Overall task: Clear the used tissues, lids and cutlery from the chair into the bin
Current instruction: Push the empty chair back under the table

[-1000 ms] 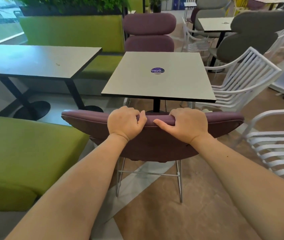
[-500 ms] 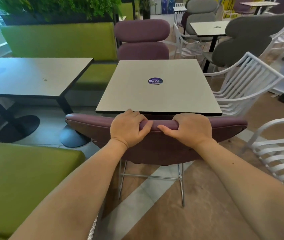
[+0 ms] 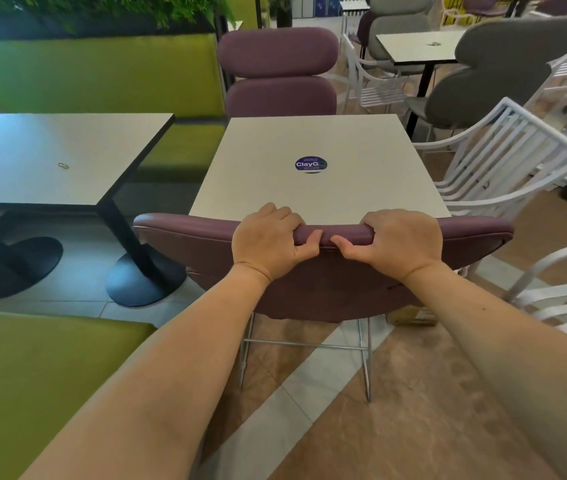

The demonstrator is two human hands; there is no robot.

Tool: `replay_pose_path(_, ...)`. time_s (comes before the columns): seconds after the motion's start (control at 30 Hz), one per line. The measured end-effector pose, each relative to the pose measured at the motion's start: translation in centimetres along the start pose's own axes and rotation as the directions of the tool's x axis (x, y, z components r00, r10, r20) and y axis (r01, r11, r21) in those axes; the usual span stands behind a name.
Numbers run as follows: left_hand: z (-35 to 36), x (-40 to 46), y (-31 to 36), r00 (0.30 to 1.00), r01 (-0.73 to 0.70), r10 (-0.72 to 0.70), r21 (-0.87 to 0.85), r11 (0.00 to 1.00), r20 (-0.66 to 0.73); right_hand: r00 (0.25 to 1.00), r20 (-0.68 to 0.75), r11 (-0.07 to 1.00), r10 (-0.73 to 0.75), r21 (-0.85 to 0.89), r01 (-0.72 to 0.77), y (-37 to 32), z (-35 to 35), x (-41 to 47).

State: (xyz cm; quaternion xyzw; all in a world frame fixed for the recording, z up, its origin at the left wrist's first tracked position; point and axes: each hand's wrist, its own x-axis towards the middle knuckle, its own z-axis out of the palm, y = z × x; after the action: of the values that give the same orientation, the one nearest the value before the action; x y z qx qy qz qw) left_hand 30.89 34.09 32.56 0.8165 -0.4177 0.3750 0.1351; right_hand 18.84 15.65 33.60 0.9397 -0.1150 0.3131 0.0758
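You've got both hands on the top edge of the purple chair's backrest, left hand and right hand side by side near the middle, fingers curled over the front and thumbs tucked under the rim. Solid grip, nothing else in either hand. The chair sits tucked against the near edge of the table, so the seat is hidden behind the backrest and I can't see any tissues, lids or cutlery from here, or a bin for that matter.

My guess is the step is shifting the chair, so move it evenly with both hands and keep the legs level so they don't drag or catch on the floor.

Watch the sides: the white slatted chair stands just off the table's right edge, and another white chair is near your right arm. The green bench sits on your left, with the other table's black base beyond it.
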Motion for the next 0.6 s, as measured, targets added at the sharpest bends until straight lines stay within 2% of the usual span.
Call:
replay_pose_path(0.3,-0.3,-0.4,0.1,0.998,0.004,-0.003,0.0,1.0,0.065,0.998,0.067,0.999,0.016,0.04,-0.019,-0.4,-0.6,-0.3)
replay_pose_path(0.5,-0.7,-0.2,0.1,0.983,0.009,-0.015,0.031,0.999,0.183,0.989,0.145,0.997,0.02,0.071,-0.03,-0.3,-0.9,-0.2)
replay_pose_path(0.6,-1.2,-0.4,0.5,0.959,0.044,-0.066,0.085,0.995,0.275,0.979,0.204,0.995,0.005,0.092,-0.024,-0.4,-1.2,-0.3)
